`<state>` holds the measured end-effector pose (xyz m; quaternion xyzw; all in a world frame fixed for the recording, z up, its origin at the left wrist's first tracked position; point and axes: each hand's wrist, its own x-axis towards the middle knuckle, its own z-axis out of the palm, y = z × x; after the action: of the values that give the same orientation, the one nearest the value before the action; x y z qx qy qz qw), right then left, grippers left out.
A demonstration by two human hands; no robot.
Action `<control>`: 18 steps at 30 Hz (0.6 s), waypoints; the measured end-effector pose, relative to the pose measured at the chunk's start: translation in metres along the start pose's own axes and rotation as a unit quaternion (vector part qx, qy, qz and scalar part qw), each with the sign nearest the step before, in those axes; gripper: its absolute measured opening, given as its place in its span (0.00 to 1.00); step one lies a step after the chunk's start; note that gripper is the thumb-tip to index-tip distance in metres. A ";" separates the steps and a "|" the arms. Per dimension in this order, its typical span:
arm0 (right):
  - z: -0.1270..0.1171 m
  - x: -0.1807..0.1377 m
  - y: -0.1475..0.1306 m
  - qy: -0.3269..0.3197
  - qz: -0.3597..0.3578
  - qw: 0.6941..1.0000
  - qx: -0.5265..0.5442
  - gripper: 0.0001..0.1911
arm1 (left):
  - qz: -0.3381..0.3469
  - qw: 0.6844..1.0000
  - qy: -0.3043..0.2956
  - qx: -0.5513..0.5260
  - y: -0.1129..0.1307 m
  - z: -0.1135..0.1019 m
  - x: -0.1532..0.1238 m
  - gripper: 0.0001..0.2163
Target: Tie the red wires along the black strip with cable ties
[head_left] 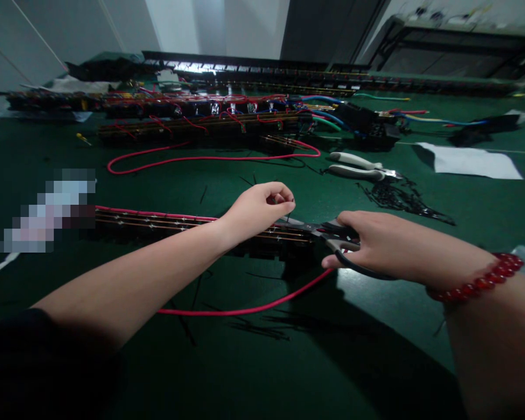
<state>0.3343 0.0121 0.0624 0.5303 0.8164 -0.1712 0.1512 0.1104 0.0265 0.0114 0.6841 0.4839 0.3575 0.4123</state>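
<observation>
A long black bar [157,229] lies on the green surface [227,379], a red wire [175,214] along its far edge. Above it, the left hand [260,208] has its fingers pinched together; whether they grip anything, I cannot tell. At the bar's right end, the right hand [378,239] has its fingers clamped on black-handled cutters [332,232], blades pointing left. Pale-handled pliers [356,172] lie beyond, beside black ties [398,198].

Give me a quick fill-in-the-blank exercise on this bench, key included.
1. The black-handled tool is in the person's ____ hand.
2. The bracelet has ____ beads.
3. The pale-handled pliers lie to the ____ of the paper in the picture.
4. The table is coloured ____.

Missing words: right; red; left; green.
</observation>
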 end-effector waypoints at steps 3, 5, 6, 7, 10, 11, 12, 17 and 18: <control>0.001 0.001 0.000 -0.002 0.003 1.000 -0.003 0.27 | 0.002 1.000 -0.001 0.006 0.001 0.000 0.000 0.04; 0.001 0.001 0.000 -0.005 0.004 1.000 -0.005 0.27 | 0.004 1.000 -0.001 0.010 0.001 -0.001 0.000 0.04; 0.002 0.002 0.000 -0.006 0.005 1.000 -0.006 0.27 | 0.005 1.000 -0.001 0.012 0.001 -0.001 0.000 0.04; 0.002 0.002 -0.001 -0.008 0.006 1.000 -0.006 0.27 | 0.007 1.000 -0.001 0.013 0.000 -0.001 0.000 0.04; 0.002 0.003 -0.001 -0.010 0.007 1.000 -0.007 0.26 | 0.007 1.000 0.000 0.013 0.000 0.000 0.000 0.04; 0.001 0.003 -0.001 -0.012 0.008 1.000 -0.010 0.25 | 0.006 1.000 0.001 0.011 0.000 0.000 0.000 0.04; 0.001 0.003 -0.001 -0.013 0.009 1.000 -0.013 0.25 | 0.005 1.000 0.002 0.010 0.000 0.000 0.000 0.04; -0.002 0.003 -0.002 -0.022 0.017 0.999 -0.026 0.26 | 0.003 1.000 0.004 0.008 0.000 0.000 -0.001 0.04; -0.003 0.003 -0.003 -0.025 0.021 0.999 -0.028 0.26 | 0.004 1.000 0.004 0.009 0.000 0.000 -0.001 0.04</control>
<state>0.3303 0.0151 0.0639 0.5384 0.8057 -0.1577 0.1898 0.1103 0.0259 0.0117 0.6884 0.4862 0.3576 0.4023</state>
